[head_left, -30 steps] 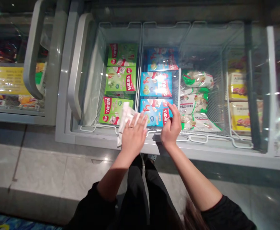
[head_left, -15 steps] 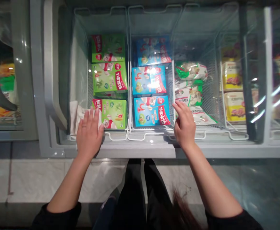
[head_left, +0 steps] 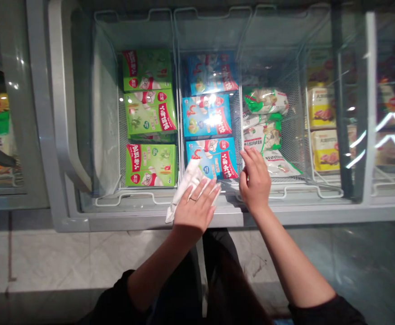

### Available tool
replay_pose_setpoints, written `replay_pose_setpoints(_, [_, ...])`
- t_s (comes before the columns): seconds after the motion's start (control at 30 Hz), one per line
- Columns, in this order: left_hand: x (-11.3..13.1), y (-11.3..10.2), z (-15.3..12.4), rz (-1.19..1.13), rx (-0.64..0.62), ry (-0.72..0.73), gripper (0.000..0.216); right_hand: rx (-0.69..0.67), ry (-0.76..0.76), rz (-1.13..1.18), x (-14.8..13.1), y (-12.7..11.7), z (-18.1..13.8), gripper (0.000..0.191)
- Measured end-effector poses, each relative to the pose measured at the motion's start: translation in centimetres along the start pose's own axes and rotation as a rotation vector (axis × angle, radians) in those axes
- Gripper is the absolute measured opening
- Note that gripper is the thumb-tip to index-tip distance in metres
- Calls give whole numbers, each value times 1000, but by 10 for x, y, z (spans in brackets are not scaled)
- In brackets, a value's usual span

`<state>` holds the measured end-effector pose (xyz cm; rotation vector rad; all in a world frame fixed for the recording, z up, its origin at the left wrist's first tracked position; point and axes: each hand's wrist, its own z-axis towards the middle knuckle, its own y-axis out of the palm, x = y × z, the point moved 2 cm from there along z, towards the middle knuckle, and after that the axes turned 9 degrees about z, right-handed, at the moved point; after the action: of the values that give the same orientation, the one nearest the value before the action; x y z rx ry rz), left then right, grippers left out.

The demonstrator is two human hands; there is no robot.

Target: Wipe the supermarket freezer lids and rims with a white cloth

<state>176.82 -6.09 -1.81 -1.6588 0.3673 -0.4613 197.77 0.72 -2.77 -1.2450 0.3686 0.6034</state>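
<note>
A white cloth (head_left: pixel 186 180) lies under my left hand (head_left: pixel 195 207), near the front edge of the freezer's glass lid (head_left: pixel 129 27). My left palm and outstretched fingers press the cloth onto the glass, and part of it sticks out to the left and beyond the fingertips. Over on the right, my right hand (head_left: pixel 255 180) rests its fingertips on the glass with the fingers loosely bent and nothing visible in them. Below the lid, green boxes (head_left: pixel 150 164) and blue boxes (head_left: pixel 207 115) sit in wire baskets.
White and green bags (head_left: pixel 267 100) lie in the third basket, and yellow packs (head_left: pixel 325 151) farther right. A curved grey handle (head_left: pixel 59 90) stands at the lid's left side. Another freezer (head_left: pixel 17 113) is to the left. Tiled floor (head_left: pixel 116 253) shows in front.
My left hand has slid right with the white cloth, from over the front green box to the front blue box. My right hand stays in nearly the same place on the glass.
</note>
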Motion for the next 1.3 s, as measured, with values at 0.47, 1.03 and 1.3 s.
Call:
replay_pose_setpoints(0.47, [-12, -15, 8, 56, -4, -503, 61, -40, 29, 208, 5, 0, 0, 69])
replay_pose_setpoints(1.03, [120, -16, 75, 68, -15, 215, 59, 397, 261, 502, 135, -106, -39, 53])
replay_pose_setpoints(1.3, [5, -22, 44, 83, 6, -616, 58, 66, 8, 244, 98, -67, -2, 55])
